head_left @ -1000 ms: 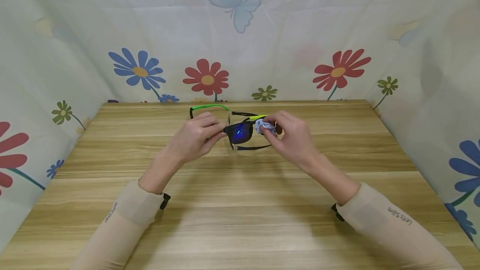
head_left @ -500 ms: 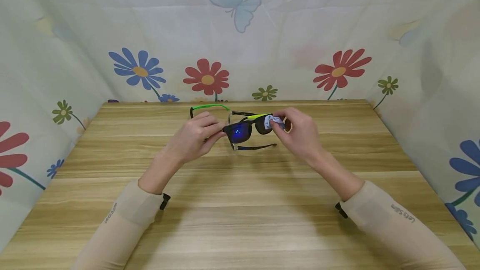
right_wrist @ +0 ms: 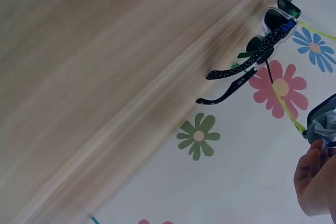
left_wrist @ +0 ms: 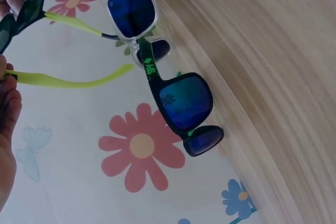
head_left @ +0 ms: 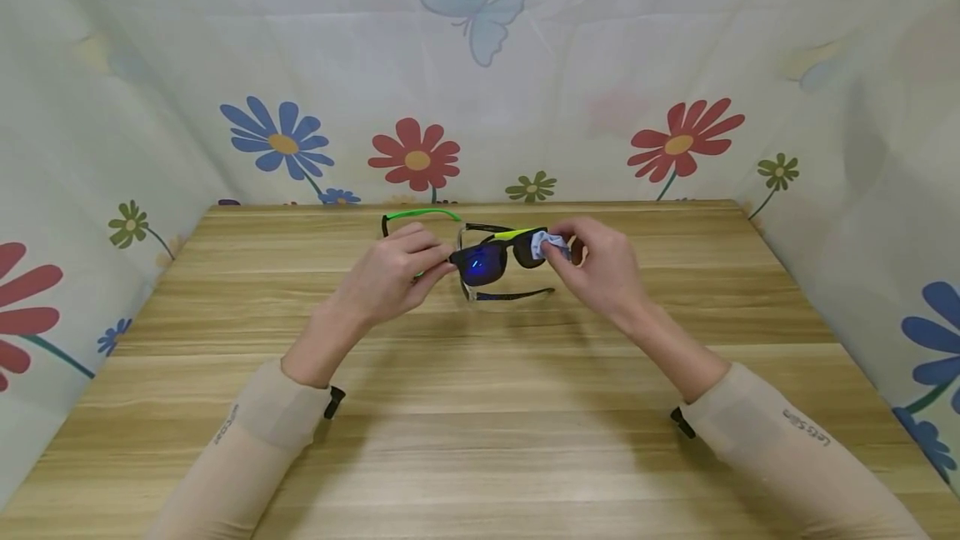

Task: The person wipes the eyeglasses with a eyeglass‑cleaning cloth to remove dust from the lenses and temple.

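My left hand (head_left: 392, 273) pinches the left end of black-framed sunglasses (head_left: 482, 265) with dark blue lenses, held up over the table. Their yellow-green temples point away from me; one temple (left_wrist: 73, 83) shows well in the left wrist view. Between right thumb and fingers, my right hand (head_left: 603, 265) pinches a crumpled light blue cloth (head_left: 538, 244) against the right lens. Partly hidden behind the held pair are clear-framed sunglasses (left_wrist: 132, 14) with dark patterned temples. Another black pair with green temples (left_wrist: 185, 102) is largely covered by my left hand in the head view.
The wood-grain table (head_left: 480, 440) extends toward me under both forearms. At its far edge rises a white curtain (head_left: 577, 48) printed with flowers and a butterfly, and it continues along both sides.
My right hand has slid the cloth rightward and slightly up, from near the nose bridge to the outer part of the right lens. The left hand keeps its grip, nearly still.
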Demonstrator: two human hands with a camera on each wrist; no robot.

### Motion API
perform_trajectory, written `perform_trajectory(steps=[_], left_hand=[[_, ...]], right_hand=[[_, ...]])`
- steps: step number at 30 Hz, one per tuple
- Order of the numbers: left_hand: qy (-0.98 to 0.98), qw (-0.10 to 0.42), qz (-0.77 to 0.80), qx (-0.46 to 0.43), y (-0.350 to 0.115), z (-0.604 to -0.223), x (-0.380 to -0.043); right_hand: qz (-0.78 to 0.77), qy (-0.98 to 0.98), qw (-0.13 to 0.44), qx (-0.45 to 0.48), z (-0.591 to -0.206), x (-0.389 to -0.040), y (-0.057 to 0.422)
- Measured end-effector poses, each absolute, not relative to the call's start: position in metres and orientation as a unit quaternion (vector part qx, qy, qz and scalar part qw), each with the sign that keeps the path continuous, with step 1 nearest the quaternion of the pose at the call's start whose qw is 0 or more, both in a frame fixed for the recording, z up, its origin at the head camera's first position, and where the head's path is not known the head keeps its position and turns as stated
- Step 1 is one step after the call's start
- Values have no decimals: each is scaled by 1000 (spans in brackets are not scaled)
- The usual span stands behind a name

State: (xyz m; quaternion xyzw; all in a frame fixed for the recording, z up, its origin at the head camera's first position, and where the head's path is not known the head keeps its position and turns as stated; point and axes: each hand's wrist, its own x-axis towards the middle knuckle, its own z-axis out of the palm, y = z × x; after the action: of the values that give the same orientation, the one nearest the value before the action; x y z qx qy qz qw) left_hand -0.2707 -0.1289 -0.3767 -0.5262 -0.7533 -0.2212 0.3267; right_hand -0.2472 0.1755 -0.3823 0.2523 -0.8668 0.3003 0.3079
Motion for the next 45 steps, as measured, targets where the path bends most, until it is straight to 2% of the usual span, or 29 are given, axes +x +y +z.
perform_trajectory(steps=[16,38,45], left_hand=[[-749,330,-225,-528,-126,-381,-271],[-749,335,-239,-519,-134,-376,-270],[-746,334,-243,-522,-134,-375,-269]], right_hand=[[284,-859,295,307,-382,-240,165],[268,-875,298,272,-381,-247,183],[281,-863,316,277,-373,-249,188]])
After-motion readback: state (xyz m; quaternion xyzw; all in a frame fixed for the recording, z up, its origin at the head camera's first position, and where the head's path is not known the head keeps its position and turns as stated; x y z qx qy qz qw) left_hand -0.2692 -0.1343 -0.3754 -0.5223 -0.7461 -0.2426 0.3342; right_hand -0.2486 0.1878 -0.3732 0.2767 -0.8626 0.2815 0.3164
